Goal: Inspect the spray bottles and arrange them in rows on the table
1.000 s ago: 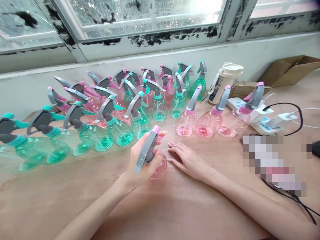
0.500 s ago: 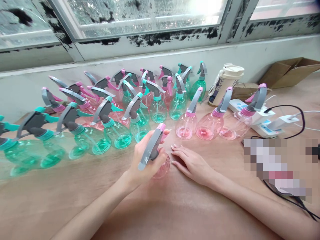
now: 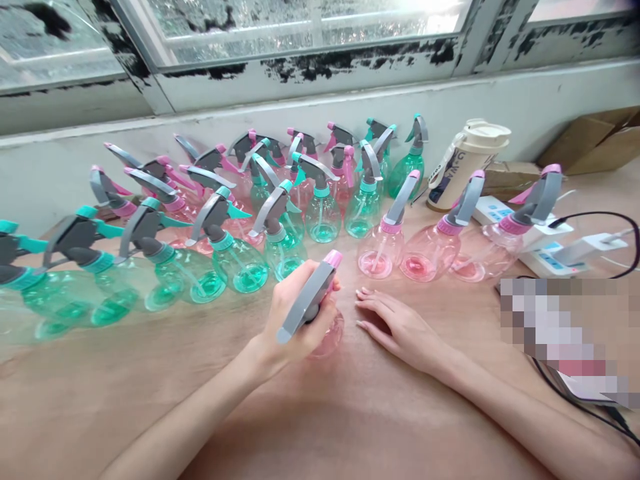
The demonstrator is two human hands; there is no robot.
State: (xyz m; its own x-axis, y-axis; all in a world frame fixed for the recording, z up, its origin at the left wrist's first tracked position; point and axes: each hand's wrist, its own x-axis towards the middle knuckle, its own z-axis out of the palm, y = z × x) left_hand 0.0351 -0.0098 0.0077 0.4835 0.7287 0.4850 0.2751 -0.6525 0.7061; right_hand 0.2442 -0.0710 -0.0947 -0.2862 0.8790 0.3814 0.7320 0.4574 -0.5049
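The left grip (image 3: 289, 297) is wrapped around the neck of a pink spray bottle (image 3: 331, 337), just under its grey sprayer head (image 3: 307, 303); the fingers on the far side are partly hidden. The bottle sits low over the middle of the desk (image 3: 320, 427), though I can't tell whether its base bears fully on the wood. It should handle light, with a thin, smooth wall that may give a little under a squeeze and could slip if damp. The neck is the sound place to hold; the long lever and the pink nozzle (image 3: 333, 259) stick out and would be poor places to pull.

The right grip (image 3: 405, 330) lies relaxed and palm down on the desk, holding nothing, its fingertips near the bottle but apart from it.

Beyond, a slanting row of green spray bottles (image 3: 245, 267) stands close on the far left, and three pink bottles (image 3: 425, 257) stand on the far right, their heads leaning out where a sleeve or knuckle could catch. Farther right are a cream cup (image 3: 483, 137), a white power strip (image 3: 547, 260) and cables (image 3: 613, 215). The widest room for moving lies on the near side, between the forearms; the far side is tighter.
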